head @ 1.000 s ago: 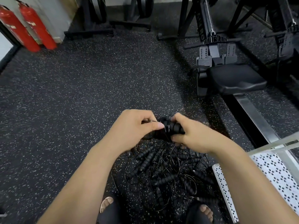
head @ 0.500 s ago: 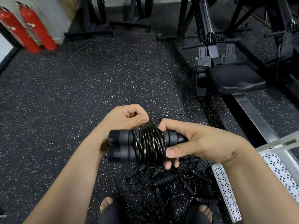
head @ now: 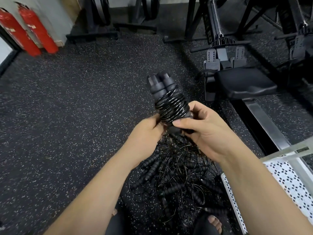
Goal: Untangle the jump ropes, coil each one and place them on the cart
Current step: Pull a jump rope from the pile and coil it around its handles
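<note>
Hands holding one wound jump rope above the tangled heap.

Nearest, between the person's feet [head: 214, 222], the pile of tangled jump ropes [head: 177, 175] lies on the speckled rubber floor [head: 67, 116], its black ribbed handles and thin cables crossing one another. The white perforated cart [head: 288, 180] stands just beside it at the right. Above the pile, the left hand [head: 145, 133] pinches the lower part of the coiled jump rope [head: 171, 106] with curled fingers [head: 157, 121]. The right hand [head: 203, 131] grips the same end, thumb laid across it. The bundle tilts up and away: two black handles side by side, bound at the middle by many turns of glossy cable. Beyond are a rowing machine seat [head: 243, 83] and two red fire extinguishers [head: 37, 34].
</note>
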`<state>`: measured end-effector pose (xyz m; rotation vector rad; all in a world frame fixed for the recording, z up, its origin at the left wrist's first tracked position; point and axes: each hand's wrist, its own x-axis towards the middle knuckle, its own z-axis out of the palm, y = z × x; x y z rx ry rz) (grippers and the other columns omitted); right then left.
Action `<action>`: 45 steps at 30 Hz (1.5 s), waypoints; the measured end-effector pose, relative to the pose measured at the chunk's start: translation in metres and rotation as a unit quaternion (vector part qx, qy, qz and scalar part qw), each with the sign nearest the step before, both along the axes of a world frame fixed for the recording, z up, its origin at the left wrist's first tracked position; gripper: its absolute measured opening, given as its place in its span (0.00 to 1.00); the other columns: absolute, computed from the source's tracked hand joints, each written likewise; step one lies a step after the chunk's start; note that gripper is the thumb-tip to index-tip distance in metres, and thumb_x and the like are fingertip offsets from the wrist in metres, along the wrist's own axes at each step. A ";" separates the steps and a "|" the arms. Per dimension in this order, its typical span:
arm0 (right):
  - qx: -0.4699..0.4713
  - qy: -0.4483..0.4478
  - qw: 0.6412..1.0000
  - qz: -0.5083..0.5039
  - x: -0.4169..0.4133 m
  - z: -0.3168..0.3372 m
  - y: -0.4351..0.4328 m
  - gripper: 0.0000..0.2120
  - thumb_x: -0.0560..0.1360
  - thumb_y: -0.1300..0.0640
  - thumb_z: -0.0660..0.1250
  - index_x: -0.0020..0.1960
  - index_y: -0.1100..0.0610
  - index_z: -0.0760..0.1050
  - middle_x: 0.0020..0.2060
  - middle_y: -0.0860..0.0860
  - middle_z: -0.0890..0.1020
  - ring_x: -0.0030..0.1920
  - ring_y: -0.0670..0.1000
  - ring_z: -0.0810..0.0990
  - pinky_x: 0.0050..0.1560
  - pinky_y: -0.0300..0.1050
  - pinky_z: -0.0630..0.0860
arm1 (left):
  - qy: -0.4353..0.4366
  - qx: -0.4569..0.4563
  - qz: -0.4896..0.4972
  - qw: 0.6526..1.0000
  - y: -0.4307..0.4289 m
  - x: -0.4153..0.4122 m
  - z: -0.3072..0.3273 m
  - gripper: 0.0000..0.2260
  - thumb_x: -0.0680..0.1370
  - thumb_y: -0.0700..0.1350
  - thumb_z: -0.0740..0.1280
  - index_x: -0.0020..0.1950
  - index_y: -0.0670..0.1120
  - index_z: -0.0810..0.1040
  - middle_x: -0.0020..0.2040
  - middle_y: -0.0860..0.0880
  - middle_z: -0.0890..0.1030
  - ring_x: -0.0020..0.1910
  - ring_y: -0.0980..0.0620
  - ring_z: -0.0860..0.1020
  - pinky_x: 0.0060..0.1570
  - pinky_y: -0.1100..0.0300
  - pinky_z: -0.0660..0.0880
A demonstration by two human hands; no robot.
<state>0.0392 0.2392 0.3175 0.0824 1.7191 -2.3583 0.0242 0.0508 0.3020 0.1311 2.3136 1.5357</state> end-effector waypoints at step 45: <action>-0.007 -0.104 0.987 -0.124 -0.012 -0.024 0.004 0.18 0.71 0.58 0.82 0.58 0.52 0.81 0.51 0.52 0.89 0.44 0.50 0.84 0.49 0.49 0.80 | -0.012 0.062 0.024 0.998 -0.009 -0.003 0.001 0.09 0.85 0.41 0.70 0.58 0.55 0.86 0.47 0.52 0.90 0.42 0.56 0.85 0.47 0.58 0.74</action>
